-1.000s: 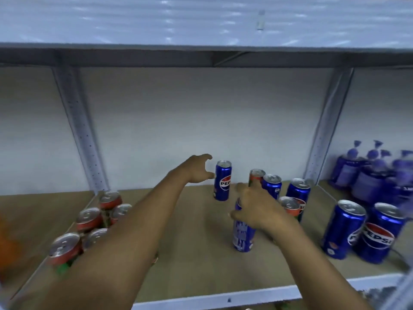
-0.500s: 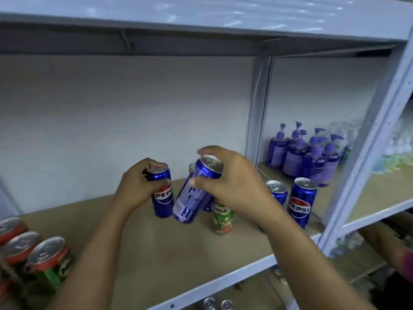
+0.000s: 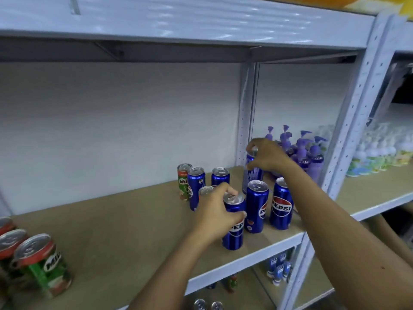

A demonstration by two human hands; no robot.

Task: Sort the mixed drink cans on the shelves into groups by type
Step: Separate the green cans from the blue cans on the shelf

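On the brown shelf board (image 3: pixel 125 222) my left hand (image 3: pixel 218 214) grips a blue Pepsi can (image 3: pixel 233 229) standing near the front edge. My right hand (image 3: pixel 267 156) holds the top of another blue can (image 3: pixel 253 175) upright at the back, by the grey upright post. Between them stand two more Pepsi cans (image 3: pixel 257 205) (image 3: pixel 282 203). Behind my left hand are further blue cans (image 3: pixel 220 176) (image 3: pixel 196 186) and one green and red Milo can (image 3: pixel 183 180). A cluster of Milo cans (image 3: pixel 42 265) sits at the far left front.
Purple pump bottles (image 3: pixel 301 153) fill the bay to the right, past the post (image 3: pixel 245 121). Pale bottles (image 3: pixel 380 151) stand on the far right shelf. More cans (image 3: pixel 278 267) show on the shelf below. A grey metal shelf (image 3: pixel 178 25) runs overhead.
My view has swung right. My right hand carried its tilted blue can to the back right and stood it by the post. My left hand brought its Pepsi can to the front group.
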